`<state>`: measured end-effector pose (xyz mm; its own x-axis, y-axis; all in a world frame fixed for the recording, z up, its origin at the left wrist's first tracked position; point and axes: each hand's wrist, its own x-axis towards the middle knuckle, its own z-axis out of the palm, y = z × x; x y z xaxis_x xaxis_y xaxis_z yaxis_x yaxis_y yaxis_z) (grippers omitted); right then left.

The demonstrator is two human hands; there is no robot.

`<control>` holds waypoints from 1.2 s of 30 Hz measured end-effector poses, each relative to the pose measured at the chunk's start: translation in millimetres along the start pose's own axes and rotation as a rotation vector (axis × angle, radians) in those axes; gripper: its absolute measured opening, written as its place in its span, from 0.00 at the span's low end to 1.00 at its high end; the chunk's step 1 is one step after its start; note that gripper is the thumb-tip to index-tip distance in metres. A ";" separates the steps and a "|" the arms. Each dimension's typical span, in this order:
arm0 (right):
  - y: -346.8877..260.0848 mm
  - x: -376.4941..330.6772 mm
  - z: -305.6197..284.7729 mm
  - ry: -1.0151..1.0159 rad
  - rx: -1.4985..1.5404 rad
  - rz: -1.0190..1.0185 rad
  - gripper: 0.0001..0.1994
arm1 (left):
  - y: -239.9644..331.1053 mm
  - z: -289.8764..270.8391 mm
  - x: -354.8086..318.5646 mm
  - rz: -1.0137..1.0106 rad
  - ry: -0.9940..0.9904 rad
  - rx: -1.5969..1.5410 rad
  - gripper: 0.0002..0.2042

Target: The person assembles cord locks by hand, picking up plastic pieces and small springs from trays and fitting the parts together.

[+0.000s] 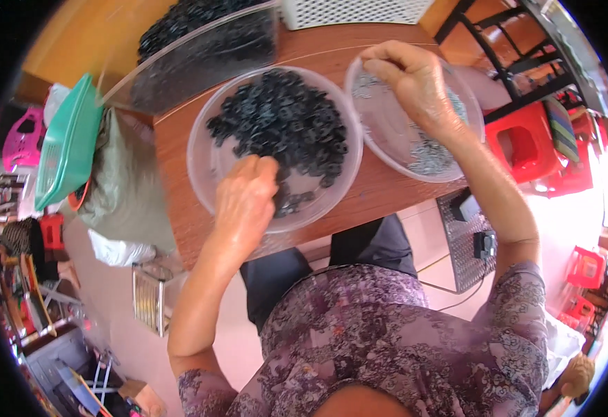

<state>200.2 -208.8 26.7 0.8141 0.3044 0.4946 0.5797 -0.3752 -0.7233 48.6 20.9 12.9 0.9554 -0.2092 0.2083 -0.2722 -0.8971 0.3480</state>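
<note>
Left fingers (pixel 268 171) curled among black pieces (pixel 283 115) toward table's (pixel 179 177) near edge, right fingers (pixel 385 68) bent over silvery bits (pixel 430 158) by right edge, gaps and holds indiscernible; best pinched singly, lightly.

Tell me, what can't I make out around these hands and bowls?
Head view:
Left hand: its own back hides whether it holds a piece.
Right hand: anything pinched is too small to tell.
Silvery pieces: too small for exact shape.
White basket: cut off by the top edge.
</note>
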 end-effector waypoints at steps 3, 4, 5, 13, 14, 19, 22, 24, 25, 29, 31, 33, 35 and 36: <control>-0.5 -6.9 -16.0 -0.004 -0.068 -0.013 0.08 | -1.4 -6.0 -2.6 -0.095 -0.030 -0.168 0.12; 0.0 -9.2 -20.5 -0.060 -0.075 0.082 0.07 | 0.0 -7.4 -3.7 -0.077 -0.025 -0.179 0.12; 0.5 -11.8 -25.0 -0.115 -0.078 0.176 0.06 | 1.6 -8.5 -4.9 -0.089 -0.020 -0.175 0.11; 31.1 -26.9 -13.9 -0.248 -0.433 -0.206 0.09 | 9.8 -17.4 -17.6 -0.114 0.027 -0.228 0.08; 35.1 -27.8 -12.9 -0.328 -0.539 -0.130 0.09 | 15.0 -18.6 -17.6 -0.155 0.053 -0.295 0.08; 31.8 -25.9 -17.9 -0.324 -0.495 -0.149 0.07 | 11.4 -19.3 -29.0 -0.220 0.138 -0.447 0.05; 28.8 -28.5 -25.2 -0.281 -0.439 -0.136 0.06 | 7.8 -13.3 -35.5 -0.370 0.175 -0.797 0.03; 27.9 -31.8 -25.8 -0.278 -0.432 -0.114 0.06 | 12.4 -12.3 -34.2 -0.405 0.183 -0.996 0.05; 29.3 -34.3 -24.7 -0.284 -0.402 -0.145 0.06 | 13.8 -11.9 -34.2 -0.404 0.181 -0.997 0.05; 22.6 -34.9 -15.1 -0.343 -0.317 -0.108 0.05 | 16.0 -8.0 -36.5 -0.407 0.228 -1.033 0.08; 22.3 -34.0 -10.9 -0.342 -0.329 -0.096 0.05 | 16.7 -6.4 -37.8 -0.406 0.247 -1.048 0.08; 26.3 -34.3 -6.4 -0.342 -0.339 -0.085 0.05 | 17.7 -5.7 -38.9 -0.410 0.259 -1.063 0.06; 33.9 -36.1 -1.3 -0.298 -0.324 -0.193 0.05 | 18.9 -4.0 -38.6 -0.409 0.271 -1.084 0.07; 33.9 -36.4 0.5 -0.300 -0.322 -0.195 0.05 | 19.0 -3.5 -39.0 -0.409 0.281 -1.105 0.07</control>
<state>190.2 -232.1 -16.0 0.6708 0.6174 0.4110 0.7403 -0.5237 -0.4215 5.8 13.3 14.5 0.9730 0.2267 0.0441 -0.0378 -0.0321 0.9988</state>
